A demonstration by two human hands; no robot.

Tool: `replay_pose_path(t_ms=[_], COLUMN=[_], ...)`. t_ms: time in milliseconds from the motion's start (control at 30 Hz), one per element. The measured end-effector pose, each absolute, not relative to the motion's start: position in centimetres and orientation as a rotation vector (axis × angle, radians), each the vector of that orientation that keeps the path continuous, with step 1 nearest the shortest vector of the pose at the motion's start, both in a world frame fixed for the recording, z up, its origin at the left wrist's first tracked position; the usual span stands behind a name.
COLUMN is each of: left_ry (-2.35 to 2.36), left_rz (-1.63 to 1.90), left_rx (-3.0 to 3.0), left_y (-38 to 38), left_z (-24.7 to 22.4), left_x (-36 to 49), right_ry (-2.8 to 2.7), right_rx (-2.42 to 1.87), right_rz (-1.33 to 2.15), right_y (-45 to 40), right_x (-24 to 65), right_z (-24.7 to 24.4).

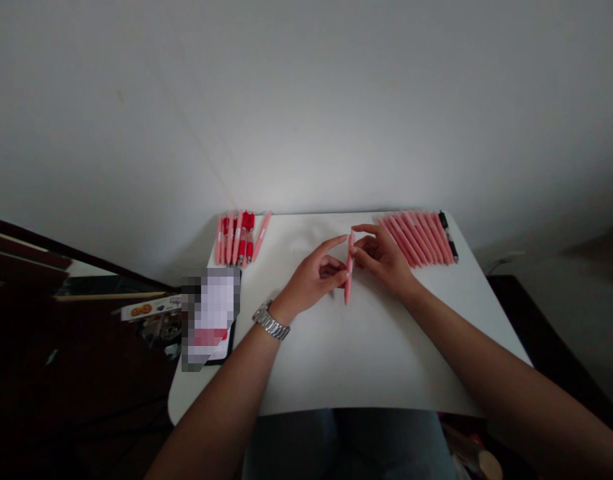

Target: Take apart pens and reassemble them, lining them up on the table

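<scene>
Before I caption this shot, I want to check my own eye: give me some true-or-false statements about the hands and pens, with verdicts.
1. The left hand and right hand both touch one upright pink pen. True.

2. The metal watch is on the right wrist. False: the watch is on the left wrist.

3. A black pen lies at the right end of the right-hand row. True.

4. Every pen in the left-hand group is black. False: it has pink pens and pens with red parts.

5. The tabletop is white. True.
</scene>
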State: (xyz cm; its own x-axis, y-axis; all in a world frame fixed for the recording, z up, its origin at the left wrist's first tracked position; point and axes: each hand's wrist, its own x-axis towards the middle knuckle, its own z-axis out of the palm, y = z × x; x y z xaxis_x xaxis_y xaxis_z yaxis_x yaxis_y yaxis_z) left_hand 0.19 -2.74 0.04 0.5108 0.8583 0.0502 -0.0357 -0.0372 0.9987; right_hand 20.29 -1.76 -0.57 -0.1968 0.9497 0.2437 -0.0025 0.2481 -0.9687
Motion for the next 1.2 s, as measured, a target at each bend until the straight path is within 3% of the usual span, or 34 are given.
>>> replay_pose_path(t_ms=[1200], left_ry=[0.763], left_rz=[0.846], left_rx=[1.434], left_y=[-2.54], left_z=[-0.20], left_x=[0.30], right_ry=[-1.464], right_rx=[-0.935], right_rz=[1.139], right_y=[-1.66], right_x=[20.17], right_z=[-0.90])
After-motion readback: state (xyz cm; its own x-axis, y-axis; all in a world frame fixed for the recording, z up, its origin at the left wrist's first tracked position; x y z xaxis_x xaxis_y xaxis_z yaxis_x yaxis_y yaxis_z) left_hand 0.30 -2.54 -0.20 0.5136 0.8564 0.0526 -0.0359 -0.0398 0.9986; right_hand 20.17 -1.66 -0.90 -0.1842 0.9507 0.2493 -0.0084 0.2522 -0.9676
